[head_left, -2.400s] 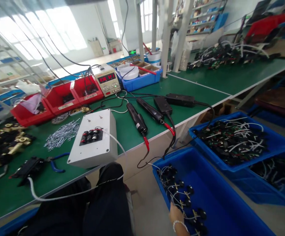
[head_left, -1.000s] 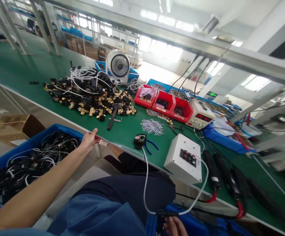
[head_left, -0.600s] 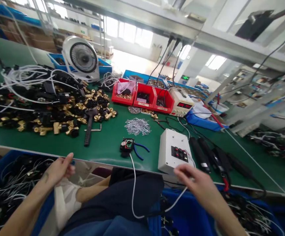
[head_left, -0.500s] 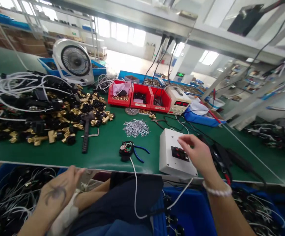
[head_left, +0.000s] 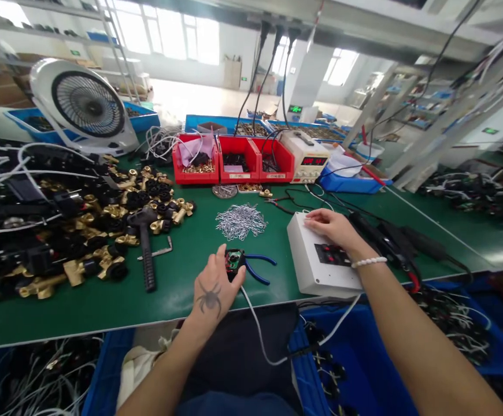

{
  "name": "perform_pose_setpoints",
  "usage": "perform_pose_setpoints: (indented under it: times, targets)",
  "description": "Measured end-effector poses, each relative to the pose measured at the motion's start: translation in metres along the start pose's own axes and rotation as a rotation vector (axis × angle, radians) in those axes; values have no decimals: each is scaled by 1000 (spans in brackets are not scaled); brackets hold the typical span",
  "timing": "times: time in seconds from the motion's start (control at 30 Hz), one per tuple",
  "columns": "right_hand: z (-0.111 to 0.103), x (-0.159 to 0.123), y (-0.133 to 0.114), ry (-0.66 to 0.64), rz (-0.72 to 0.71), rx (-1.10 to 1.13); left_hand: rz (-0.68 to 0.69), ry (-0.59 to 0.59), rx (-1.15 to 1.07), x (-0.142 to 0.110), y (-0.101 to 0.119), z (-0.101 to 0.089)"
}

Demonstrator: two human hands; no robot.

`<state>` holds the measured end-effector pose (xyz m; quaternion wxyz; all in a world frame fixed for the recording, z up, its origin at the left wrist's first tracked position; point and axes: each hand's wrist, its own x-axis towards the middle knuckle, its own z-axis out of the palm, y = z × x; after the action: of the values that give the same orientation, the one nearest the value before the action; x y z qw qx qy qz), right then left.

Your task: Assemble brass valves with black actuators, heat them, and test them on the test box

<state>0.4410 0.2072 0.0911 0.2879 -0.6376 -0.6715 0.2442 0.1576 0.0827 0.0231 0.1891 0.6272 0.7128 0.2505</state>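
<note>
My left hand [head_left: 214, 283] has its thumb and fingers around a small black housing [head_left: 235, 261], whose top lies open on a green circuit board. From this housing a white cable [head_left: 258, 335] runs down over the bench edge. Blue-handled pliers [head_left: 260, 268] lie against its right side. My right hand [head_left: 332, 228] lies over the far end of a white box [head_left: 306, 254], fingertips closed together at its top face; what they pinch, if anything, is hidden. Black-and-red terminals [head_left: 332, 254] show on the box beside my wrist.
A heap of brass fittings [head_left: 91, 231] and a hammer [head_left: 146, 248] lie left. Behind the silver metal clips [head_left: 240, 221] stand red bins [head_left: 238, 159] and a power supply [head_left: 306, 159]. A fan [head_left: 87, 107] stands back left; blue crates [head_left: 351, 358] sit below the bench edge.
My left hand has come up from below the bench edge and taken hold of the black housing. My right hand has moved from above the terminals to the box's far end. The view has shifted.
</note>
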Motion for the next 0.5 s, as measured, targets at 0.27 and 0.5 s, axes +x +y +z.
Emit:
perform_pose_setpoints:
  times: [0.27, 0.5]
  targets:
    - [5, 8, 3, 87, 47, -13, 436, 205, -570, -21, -31, -62]
    - [13, -4, -9, 52, 53, 15, 542, 168, -702, -39, -46, -92]
